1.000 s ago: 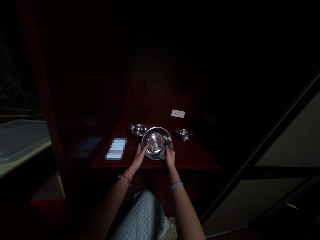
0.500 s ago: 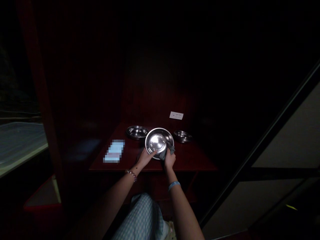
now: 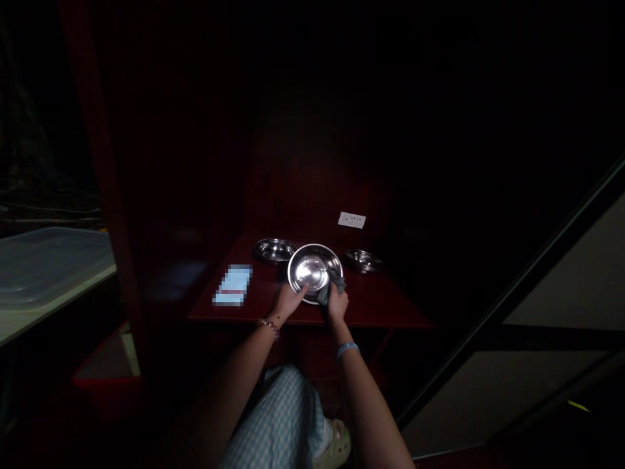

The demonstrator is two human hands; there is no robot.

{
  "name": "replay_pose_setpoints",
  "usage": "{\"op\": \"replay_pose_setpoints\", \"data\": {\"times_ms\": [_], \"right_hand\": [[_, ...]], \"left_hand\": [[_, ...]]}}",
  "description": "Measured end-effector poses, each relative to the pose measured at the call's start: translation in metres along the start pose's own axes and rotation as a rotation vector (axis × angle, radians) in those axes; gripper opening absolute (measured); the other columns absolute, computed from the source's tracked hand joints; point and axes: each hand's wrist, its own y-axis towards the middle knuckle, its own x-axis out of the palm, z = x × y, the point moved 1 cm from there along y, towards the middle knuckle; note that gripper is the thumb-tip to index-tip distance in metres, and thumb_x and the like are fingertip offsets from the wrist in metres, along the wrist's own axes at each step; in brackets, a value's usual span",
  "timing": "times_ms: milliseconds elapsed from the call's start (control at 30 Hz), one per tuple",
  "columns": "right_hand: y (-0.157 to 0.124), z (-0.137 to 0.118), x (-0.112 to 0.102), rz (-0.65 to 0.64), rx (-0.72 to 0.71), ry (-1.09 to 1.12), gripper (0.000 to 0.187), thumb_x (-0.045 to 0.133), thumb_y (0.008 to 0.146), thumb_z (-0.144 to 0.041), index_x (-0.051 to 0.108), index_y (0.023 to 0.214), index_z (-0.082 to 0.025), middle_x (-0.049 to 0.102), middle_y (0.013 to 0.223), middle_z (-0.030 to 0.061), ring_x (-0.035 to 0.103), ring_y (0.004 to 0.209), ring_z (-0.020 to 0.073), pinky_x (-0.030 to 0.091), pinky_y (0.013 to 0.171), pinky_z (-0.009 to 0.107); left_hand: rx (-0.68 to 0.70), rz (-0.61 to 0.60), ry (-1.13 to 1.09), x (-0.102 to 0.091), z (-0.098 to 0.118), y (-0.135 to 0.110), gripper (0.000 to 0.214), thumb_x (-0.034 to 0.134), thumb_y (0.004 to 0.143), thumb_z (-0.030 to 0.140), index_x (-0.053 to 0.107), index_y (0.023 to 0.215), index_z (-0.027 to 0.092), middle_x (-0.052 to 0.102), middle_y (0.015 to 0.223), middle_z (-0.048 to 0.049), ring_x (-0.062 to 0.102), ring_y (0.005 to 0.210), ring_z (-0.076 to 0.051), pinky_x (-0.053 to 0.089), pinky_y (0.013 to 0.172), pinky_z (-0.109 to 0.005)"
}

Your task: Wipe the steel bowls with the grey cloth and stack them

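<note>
A shiny steel bowl (image 3: 311,268) is held tilted above the dark red desk, its inside facing me. My left hand (image 3: 290,301) grips its lower left rim, the thumb over the inside edge. A dark grey cloth (image 3: 336,281) is bunched in my right hand (image 3: 337,303) and pressed against the lower right of the bowl's rim and inner wall. Behind to the left, another steel bowl (image 3: 275,251) rests on the desk. To the right stand several nested steel bowls (image 3: 364,261).
The dark red desk (image 3: 385,306) ends in a front edge near my wrists. A pixelated bright rectangle (image 3: 233,285) lies at its left. A white socket plate (image 3: 351,220) is on the back wall. A lidded clear plastic box (image 3: 53,260) stands far left, above a red-rimmed bin (image 3: 107,365).
The whole view has shifted, so everything appears slightly further right and higher. Both hands keep their hold on the bowl and cloth, with little visible movement between them.
</note>
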Motion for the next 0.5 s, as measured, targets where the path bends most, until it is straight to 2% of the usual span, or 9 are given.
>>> {"op": "replay_pose_setpoints", "data": {"times_ms": [100,267,400,500], "right_hand": [[0.0001,-0.0021,0.0024,-0.030,-0.031,-0.006,0.037,0.060,0.084,-0.042,0.080,0.100,-0.014,0.080,0.103,0.0155,0.075,0.102,0.0305,0.055,0.085,0.033],[-0.0008,-0.0037,0.0048,-0.055,-0.080,0.025,0.040,0.059,0.086,-0.044,0.079,0.102,-0.013,0.080,0.106,0.0161,0.075,0.104,0.0294,0.055,0.087,0.031],[0.0021,0.0004,0.0055,-0.108,-0.069,0.086,0.041,0.064,0.082,-0.048,0.080,0.099,-0.014,0.081,0.103,0.0148,0.075,0.102,0.0302,0.056,0.086,0.033],[0.0046,0.0046,0.0070,-0.153,-0.064,0.165,0.048,0.066,0.080,-0.053,0.079,0.103,-0.013,0.080,0.107,0.0149,0.075,0.104,0.0302,0.056,0.087,0.034]], "left_hand": [[0.029,0.004,0.082,0.0007,-0.0012,0.0022,0.020,0.065,0.087,0.022,0.077,0.101,0.014,0.078,0.110,-0.0181,0.073,0.110,-0.029,0.052,0.097,-0.035],[-0.047,0.088,0.165,-0.0012,-0.0008,0.0048,0.020,0.061,0.086,0.014,0.076,0.099,0.012,0.079,0.105,-0.0180,0.073,0.110,-0.028,0.053,0.094,-0.032],[0.007,0.126,-0.017,-0.0024,-0.0019,0.0062,0.028,0.062,0.082,0.010,0.075,0.106,0.013,0.078,0.112,-0.0156,0.071,0.115,-0.028,0.052,0.101,-0.035],[0.022,0.130,-0.177,-0.0032,-0.0030,0.0081,0.032,0.062,0.079,0.009,0.074,0.109,0.010,0.077,0.118,-0.0158,0.069,0.118,-0.027,0.048,0.109,-0.038]]}}
